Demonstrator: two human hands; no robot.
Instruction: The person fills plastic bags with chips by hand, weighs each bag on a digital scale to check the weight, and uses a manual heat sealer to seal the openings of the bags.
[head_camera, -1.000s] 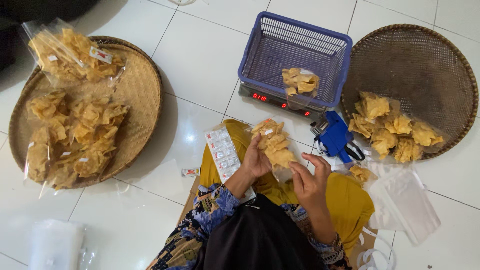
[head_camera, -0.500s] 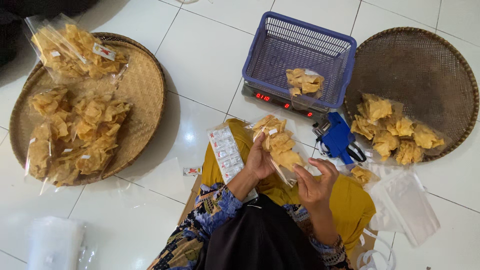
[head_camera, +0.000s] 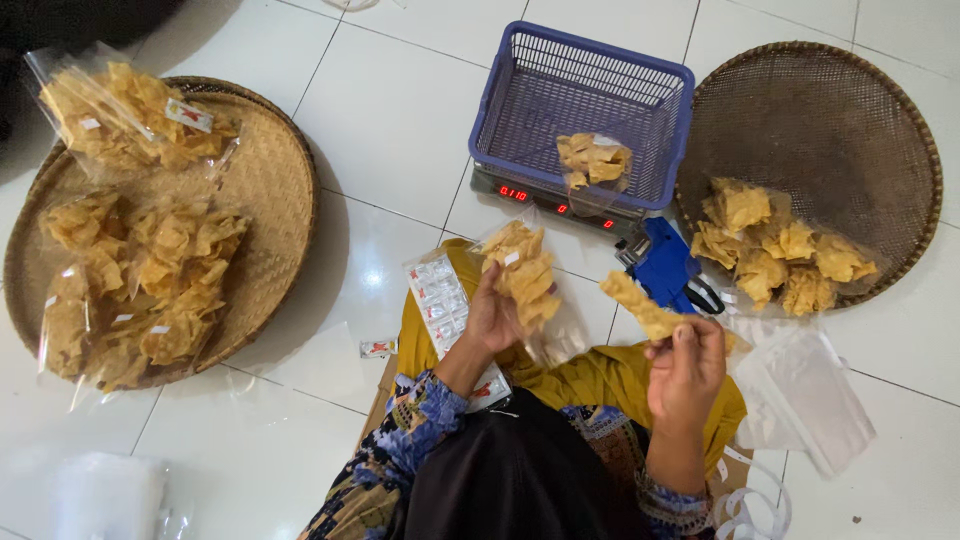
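Note:
My left hand (head_camera: 494, 315) grips a clear plastic bag of yellow fried chips (head_camera: 527, 275) over my lap. A little to the right, my right hand (head_camera: 686, 368) pinches a single long chip (head_camera: 640, 306), held apart from the bag. In front of me a blue plastic basket (head_camera: 520, 110) sits on a digital scale (head_camera: 545, 203) with a small bag of chips (head_camera: 594, 160) inside. A strip of small white sachets (head_camera: 444, 305) lies on my yellow-clad lap beside the left hand.
A woven tray (head_camera: 275, 190) on the left carries several filled chip bags (head_camera: 140, 270). A darker round woven tray (head_camera: 830, 120) on the right holds loose chips (head_camera: 780, 255). A blue sealing tool (head_camera: 662, 265) lies by the scale. Empty clear bags (head_camera: 810, 400) rest at right on white floor tiles.
My right hand has drawn away from the bag to the right and now holds one long chip. The left hand still keeps the bag up.

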